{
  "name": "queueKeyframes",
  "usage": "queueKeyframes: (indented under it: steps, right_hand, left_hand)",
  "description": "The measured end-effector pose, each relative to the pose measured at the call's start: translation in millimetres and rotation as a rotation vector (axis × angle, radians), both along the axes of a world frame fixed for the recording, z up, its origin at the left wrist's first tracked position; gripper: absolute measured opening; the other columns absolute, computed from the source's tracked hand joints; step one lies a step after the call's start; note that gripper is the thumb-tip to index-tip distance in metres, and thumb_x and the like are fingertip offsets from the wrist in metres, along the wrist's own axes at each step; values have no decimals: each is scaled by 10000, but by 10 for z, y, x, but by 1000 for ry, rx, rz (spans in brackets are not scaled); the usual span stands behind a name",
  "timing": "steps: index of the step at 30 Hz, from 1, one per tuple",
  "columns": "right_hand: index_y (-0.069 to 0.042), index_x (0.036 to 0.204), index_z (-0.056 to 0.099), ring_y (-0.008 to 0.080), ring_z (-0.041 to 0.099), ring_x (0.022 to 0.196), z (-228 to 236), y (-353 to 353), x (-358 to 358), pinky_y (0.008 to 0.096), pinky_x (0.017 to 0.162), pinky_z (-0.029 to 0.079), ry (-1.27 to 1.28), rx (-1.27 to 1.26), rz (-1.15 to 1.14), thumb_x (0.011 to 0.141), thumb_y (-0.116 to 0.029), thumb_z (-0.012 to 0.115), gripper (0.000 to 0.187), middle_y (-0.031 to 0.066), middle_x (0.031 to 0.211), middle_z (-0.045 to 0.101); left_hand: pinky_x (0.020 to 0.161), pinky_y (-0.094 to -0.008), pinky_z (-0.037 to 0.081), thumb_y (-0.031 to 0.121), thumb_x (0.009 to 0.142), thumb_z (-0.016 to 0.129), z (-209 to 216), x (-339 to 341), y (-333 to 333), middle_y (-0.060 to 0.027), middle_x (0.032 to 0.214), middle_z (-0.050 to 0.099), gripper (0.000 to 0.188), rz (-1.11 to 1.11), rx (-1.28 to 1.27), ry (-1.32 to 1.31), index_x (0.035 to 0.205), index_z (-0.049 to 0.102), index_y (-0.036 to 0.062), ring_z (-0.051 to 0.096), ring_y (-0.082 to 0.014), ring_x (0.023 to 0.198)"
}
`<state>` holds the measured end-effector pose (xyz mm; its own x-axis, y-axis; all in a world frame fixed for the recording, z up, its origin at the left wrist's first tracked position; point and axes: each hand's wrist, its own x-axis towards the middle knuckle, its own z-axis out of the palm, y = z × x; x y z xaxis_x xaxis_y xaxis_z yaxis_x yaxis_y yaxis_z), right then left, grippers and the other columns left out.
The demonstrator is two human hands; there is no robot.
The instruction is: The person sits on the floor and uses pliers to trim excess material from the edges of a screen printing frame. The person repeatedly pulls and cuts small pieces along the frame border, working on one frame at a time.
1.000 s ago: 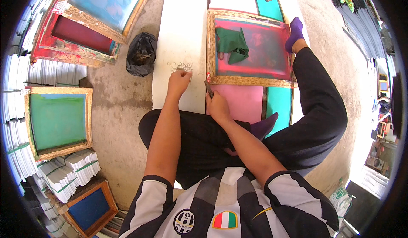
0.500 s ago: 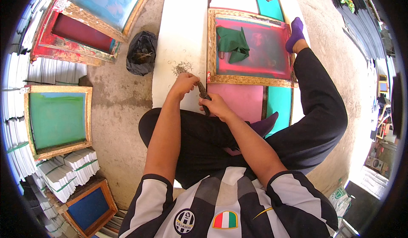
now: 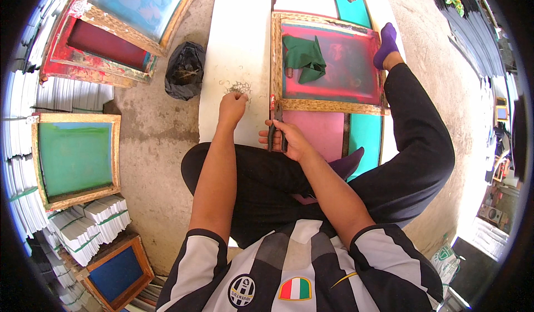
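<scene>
Pliers [image 3: 278,115] rest in my right hand [image 3: 295,143], mid-frame. To their left, my left hand [image 3: 232,110] sits at a wiry pile [image 3: 239,86] on the tabletop [image 3: 236,31]; its grip I cannot tell. Farther off, upper right of centre, green cloth [image 3: 306,59] lies over a framed screen [image 3: 356,61].

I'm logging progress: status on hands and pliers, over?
Right hand: holding pliers, handles apart. Left hand: at small bits. Framed screen right by pliers' tips.

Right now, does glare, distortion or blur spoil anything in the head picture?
Head view: the white board glares nearly featureless toward the top; straight edges bend near the dark rim; the pliers in the right hand read clearly; the small bits by the left hand are too fine to separate.
</scene>
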<state>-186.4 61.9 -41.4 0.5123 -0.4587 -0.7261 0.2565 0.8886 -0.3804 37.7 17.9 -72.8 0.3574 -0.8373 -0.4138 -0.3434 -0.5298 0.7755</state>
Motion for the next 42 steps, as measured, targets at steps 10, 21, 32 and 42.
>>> queueKeyframes:
  steps: [10,21,32,42]
  right_hand:
    - [-50,1291,566,285,721,901,30,-27,49,426,745,603,-9,56,-18,1059,-344,520,378,179,1051,706]
    - [35,1088,601,366,676,731,-85,49,311,489,664,555,716,-397,174,1004,-322,580,368,207,848,677]
    - [29,982,626,440,689,779,-113,197,351,508,675,520,1011,-964,339,978,-298,632,327,240,791,684]
    - [23,970,648,247,686,680,120,-372,-203,405,629,531,555,-707,697,928,-238,666,265,122,738,673]
  left_hand:
    - [679,-388,518,271,934,674,28,22,17,-151,808,712,327,-16,2,-104,952,722,-52,664,-255,704]
    - [828,-415,537,362,935,664,165,-54,27,-186,944,745,396,-32,11,-178,1008,736,-20,708,-330,904]
    - [525,-295,414,300,867,747,393,-187,36,-49,789,682,312,-228,162,382,992,754,14,553,-126,603]
    - [527,-292,416,207,838,763,277,-104,-13,-50,781,682,272,-61,130,374,985,744,-21,551,-126,602]
